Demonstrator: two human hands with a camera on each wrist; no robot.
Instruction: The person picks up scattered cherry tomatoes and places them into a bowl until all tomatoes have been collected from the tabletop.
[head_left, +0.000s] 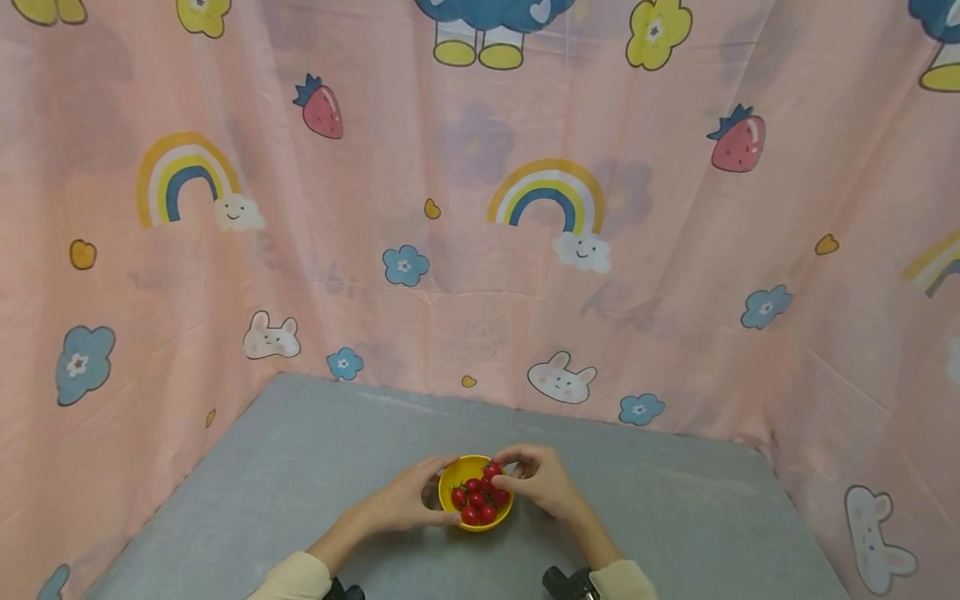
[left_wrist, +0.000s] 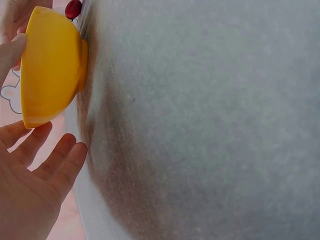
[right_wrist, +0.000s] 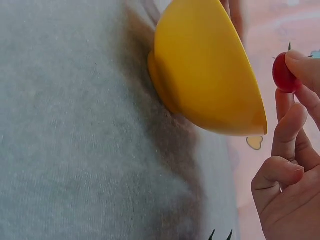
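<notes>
A yellow bowl (head_left: 461, 472) stands on the grey tabletop, with several red cherry tomatoes (head_left: 477, 500) inside, some showing green stems. My left hand (head_left: 401, 500) holds the bowl from its left side, thumb at the near rim and fingertips at the far rim. Over the bowl's right side, my right hand (head_left: 546, 485) pinches one cherry tomato (right_wrist: 284, 74) between thumb and fingers, its green stem upward. The right hand's other fingers are bent beside the bowl. Past the bowl in the left wrist view, another red tomato (left_wrist: 73, 9) shows close to the tabletop.
The grey tabletop (head_left: 360, 433) spreads around the bowl. A pink patterned curtain (head_left: 465, 317) hangs behind it and along both sides. Green stem tips (right_wrist: 221, 235) poke in at the bottom of the right wrist view. Dark wrist devices (head_left: 570, 583) sit by the sleeves.
</notes>
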